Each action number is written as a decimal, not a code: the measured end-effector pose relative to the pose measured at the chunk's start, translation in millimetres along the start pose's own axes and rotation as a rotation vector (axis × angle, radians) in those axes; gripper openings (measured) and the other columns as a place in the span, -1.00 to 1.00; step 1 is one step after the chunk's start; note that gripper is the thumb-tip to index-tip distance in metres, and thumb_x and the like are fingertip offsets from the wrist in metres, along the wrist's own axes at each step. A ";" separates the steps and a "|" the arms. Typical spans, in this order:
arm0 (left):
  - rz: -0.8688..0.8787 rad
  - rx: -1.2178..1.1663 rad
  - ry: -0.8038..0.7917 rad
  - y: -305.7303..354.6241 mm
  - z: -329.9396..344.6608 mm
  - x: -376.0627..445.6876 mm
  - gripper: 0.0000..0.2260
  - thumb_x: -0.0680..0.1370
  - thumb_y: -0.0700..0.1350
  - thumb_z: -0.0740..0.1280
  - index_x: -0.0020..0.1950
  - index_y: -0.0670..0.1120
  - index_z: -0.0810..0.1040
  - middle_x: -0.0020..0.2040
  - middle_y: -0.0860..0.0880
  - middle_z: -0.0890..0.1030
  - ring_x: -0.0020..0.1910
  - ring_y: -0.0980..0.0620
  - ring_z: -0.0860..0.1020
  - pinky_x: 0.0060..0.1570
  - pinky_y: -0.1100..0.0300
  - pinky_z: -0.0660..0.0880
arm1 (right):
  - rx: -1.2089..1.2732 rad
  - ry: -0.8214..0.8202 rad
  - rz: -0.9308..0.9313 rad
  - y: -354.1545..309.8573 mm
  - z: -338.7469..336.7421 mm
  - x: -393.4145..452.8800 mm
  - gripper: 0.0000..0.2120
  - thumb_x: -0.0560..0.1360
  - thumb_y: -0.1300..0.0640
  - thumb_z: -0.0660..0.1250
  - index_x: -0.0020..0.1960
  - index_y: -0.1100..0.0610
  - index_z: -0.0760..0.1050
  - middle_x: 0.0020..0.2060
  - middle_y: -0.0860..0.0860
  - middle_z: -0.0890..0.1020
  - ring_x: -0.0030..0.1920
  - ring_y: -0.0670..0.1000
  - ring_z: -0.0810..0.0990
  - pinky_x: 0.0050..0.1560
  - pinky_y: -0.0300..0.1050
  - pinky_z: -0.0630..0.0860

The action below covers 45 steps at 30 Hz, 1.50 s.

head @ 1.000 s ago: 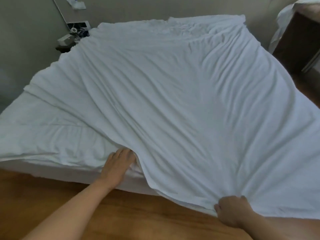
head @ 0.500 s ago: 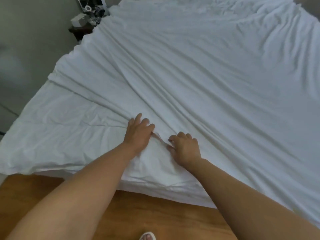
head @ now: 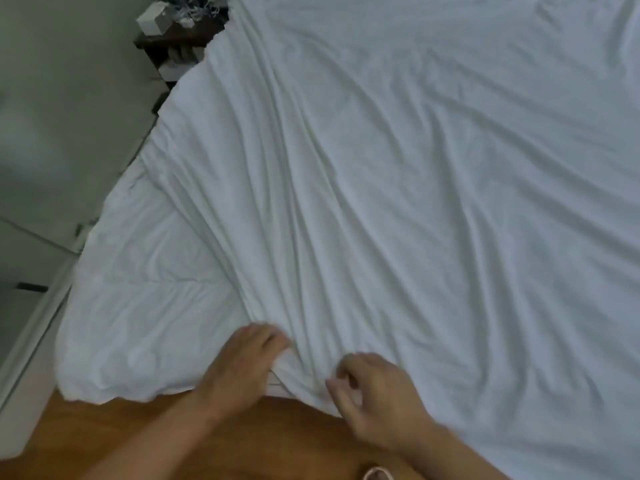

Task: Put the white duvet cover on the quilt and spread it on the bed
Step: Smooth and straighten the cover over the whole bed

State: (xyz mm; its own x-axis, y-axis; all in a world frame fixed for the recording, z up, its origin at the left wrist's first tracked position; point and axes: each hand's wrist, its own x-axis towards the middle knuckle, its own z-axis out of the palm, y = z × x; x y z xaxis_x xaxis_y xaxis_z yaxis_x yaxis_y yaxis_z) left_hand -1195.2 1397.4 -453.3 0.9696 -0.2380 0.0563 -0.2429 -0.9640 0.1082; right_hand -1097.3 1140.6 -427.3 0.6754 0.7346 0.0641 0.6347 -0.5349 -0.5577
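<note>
The white duvet cover (head: 433,202) lies wrinkled over most of the bed, its left edge running diagonally down to my hands. The white quilt (head: 149,306) shows bare at the near left corner. My left hand (head: 242,368) rests at the cover's near edge with its fingers pinching a fold of the cover. My right hand (head: 377,393) hovers just right of it over the cover's hem, fingers curled and apart, blurred, holding nothing that I can see.
A dark bedside table (head: 180,32) with small clutter stands at the far left by the grey wall (head: 62,116). Wooden floor (head: 145,441) runs along the bed's near edge. A slipper toe (head: 377,474) shows at the bottom.
The view has moved closer and lower. My right hand came from the cover's far right hem to beside my left hand, and now lifts off the fabric with curled fingers.
</note>
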 end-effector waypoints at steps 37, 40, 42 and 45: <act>-0.405 -0.156 -0.055 -470.6 -59.0 -53.0 -0.62 0.64 0.21 0.14 0.40 0.09 0.34 0.27 -0.01 0.44 0.21 -0.03 0.43 0.16 0.05 0.39 | -0.110 0.138 0.719 -316.9 229.8 525.8 -0.39 0.55 -0.28 0.24 0.36 0.16 0.28 0.21 0.12 0.49 0.24 0.19 0.51 0.18 0.11 0.50; -0.429 -0.144 0.133 -513.8 -49.3 -49.5 -0.45 0.52 0.26 0.34 0.43 0.08 0.34 0.40 -0.04 0.36 0.33 -0.11 0.36 0.21 -0.05 0.39 | 0.014 0.224 0.841 -307.1 219.4 556.5 -0.84 0.62 0.08 0.21 0.15 0.13 0.38 0.04 0.12 0.57 0.12 0.23 0.59 0.01 0.05 0.51; -0.531 -0.259 0.135 -540.4 -50.7 -33.8 -0.29 0.48 0.23 0.42 0.52 0.01 0.23 0.43 -0.06 0.31 0.38 -0.12 0.35 0.25 -0.05 0.41 | 0.078 0.284 0.808 -310.8 215.9 569.6 -0.85 0.58 0.23 0.19 -0.15 0.06 0.34 -0.23 0.03 0.52 -0.16 0.15 0.58 -0.24 -0.03 0.47; -0.776 -0.729 0.124 -567.0 -54.3 -7.7 -0.35 0.48 0.14 0.48 0.45 0.01 0.26 0.34 -0.03 0.37 0.21 -0.09 0.49 0.14 0.02 0.51 | 0.089 0.340 0.706 -339.8 218.9 590.8 -0.68 0.62 0.26 0.16 -0.27 0.04 0.23 -0.37 0.00 0.44 -0.35 0.01 0.42 -0.31 -0.08 0.31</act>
State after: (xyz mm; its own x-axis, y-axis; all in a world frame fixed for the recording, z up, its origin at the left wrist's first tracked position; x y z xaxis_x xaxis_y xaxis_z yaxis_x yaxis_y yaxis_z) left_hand -1066.5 1952.2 -461.2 0.8665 0.4628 -0.1873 0.4409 -0.5333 0.7219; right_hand -996.1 1847.8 -381.0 0.9944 0.0577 -0.0888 -0.0104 -0.7812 -0.6242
